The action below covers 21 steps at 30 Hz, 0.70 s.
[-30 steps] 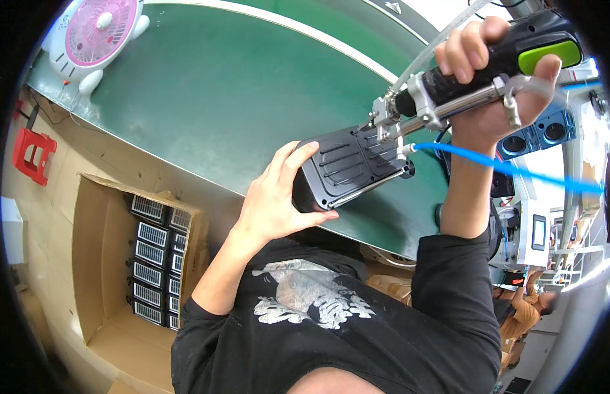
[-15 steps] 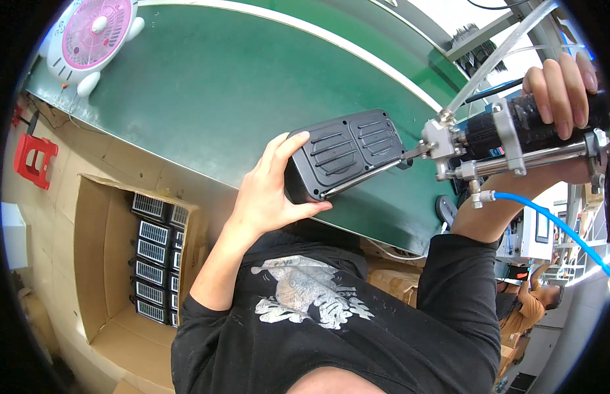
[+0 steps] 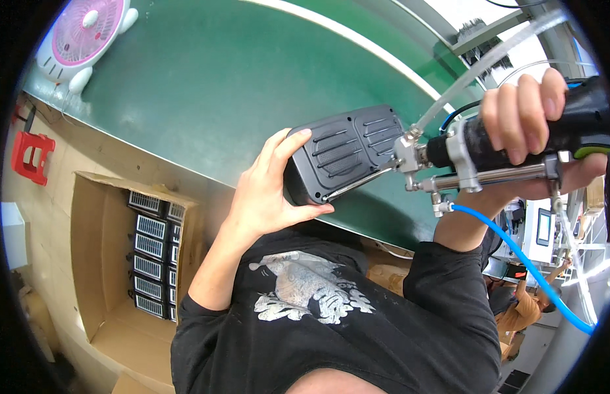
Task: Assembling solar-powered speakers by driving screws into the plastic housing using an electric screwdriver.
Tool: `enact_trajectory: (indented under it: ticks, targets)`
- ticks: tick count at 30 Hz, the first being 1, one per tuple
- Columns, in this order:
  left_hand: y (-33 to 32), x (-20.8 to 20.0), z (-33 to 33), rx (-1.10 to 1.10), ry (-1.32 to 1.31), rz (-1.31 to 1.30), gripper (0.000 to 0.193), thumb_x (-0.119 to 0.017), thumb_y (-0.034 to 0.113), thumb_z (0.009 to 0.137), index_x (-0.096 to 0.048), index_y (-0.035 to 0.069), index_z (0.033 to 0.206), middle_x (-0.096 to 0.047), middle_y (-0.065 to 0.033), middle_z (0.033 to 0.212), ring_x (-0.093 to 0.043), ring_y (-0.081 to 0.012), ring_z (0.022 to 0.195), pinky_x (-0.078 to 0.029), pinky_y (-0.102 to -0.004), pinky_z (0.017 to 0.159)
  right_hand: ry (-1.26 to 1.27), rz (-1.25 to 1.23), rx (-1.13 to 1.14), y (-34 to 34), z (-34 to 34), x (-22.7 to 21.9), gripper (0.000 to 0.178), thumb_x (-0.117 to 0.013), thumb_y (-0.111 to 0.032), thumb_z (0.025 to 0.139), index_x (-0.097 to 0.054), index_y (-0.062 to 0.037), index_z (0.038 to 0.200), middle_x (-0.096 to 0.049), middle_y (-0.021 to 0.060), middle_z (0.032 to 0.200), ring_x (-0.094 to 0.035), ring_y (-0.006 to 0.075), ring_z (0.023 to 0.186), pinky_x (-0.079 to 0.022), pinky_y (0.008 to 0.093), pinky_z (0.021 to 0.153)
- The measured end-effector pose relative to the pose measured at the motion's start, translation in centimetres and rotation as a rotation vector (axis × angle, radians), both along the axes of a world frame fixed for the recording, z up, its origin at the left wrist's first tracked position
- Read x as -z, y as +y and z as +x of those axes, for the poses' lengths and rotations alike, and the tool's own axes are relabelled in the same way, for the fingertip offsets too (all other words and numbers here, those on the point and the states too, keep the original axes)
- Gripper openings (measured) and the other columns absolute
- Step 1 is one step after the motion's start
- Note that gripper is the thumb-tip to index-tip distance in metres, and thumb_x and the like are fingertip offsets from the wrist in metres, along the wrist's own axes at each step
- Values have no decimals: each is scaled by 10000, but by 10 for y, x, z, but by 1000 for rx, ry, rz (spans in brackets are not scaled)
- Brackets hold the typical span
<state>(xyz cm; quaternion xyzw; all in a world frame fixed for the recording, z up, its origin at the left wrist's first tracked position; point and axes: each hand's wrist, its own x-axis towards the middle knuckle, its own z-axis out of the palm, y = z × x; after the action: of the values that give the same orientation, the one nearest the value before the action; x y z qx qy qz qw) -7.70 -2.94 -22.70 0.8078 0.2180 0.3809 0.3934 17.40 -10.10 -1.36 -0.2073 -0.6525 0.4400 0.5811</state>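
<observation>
My left hand [image 3: 262,187] is wrapped round the left end of a black portable speaker [image 3: 339,155], thumb on the near side and fingers over the far edge. The speaker's two grooved grilles face up, and a thin silver rod, like a folded antenna, lies along its near edge. In my right hand [image 3: 525,121] is a black power screwdriver [image 3: 479,146] with metal fittings, held almost level. Its metal nose reaches the speaker's right end; the tip is hidden there, so I cannot tell whether it touches. A blue hose [image 3: 508,240] and a clear tube [image 3: 475,73] run from the fittings.
The speaker is over a green worktable [image 3: 206,98]. A pink and white fan [image 3: 88,33] stands at the far left. On the floor, an open carton [image 3: 91,262] holds several black units with striped panels, near a red stool [image 3: 33,157]. Another person [image 3: 518,308] is at the right.
My right hand has brought the screwdriver leftward, so its nose now overlaps the speaker's right end. The left hand and speaker stay nearly in place.
</observation>
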Motion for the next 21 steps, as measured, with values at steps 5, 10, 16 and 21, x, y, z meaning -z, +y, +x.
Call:
enact_trajectory:
  ticks: [5,10,16,21]
  targets:
    - [0,-5,1,21,-29,-5,1104,-966,344,567,-398,118,1487,-510,-214,1427,-547,-401,1305,-464,-446,1075,-89,22,79,-4,-23,-15,644,-608,-672,896,-472,-70,1080,-511,-4,796,-546,103,653,-429,272,639]
    - [-10,-7,11,13,-25,40,1122,-955,368,607,-347,57,1498,-520,-235,1410,-554,-412,1292,-465,-441,1073,-104,132,-181,4,15,-81,646,-775,-543,761,-465,-63,1062,-496,7,816,-540,145,671,-430,299,692]
    - [-27,-12,37,44,38,-101,1218,-946,427,616,-242,12,1519,-535,-252,1387,-567,-427,1270,-473,-449,1062,-101,216,15,17,42,-91,656,-789,-521,733,-464,-55,1062,-501,15,820,-553,147,703,-426,290,721]
    - [-27,-13,41,85,87,-152,1133,-926,437,623,-294,40,1476,-477,-201,1426,-531,-394,1299,-488,-461,1043,-93,132,-58,39,20,-74,660,-749,-573,773,-471,-57,1077,-512,15,827,-561,136,714,-426,287,726]
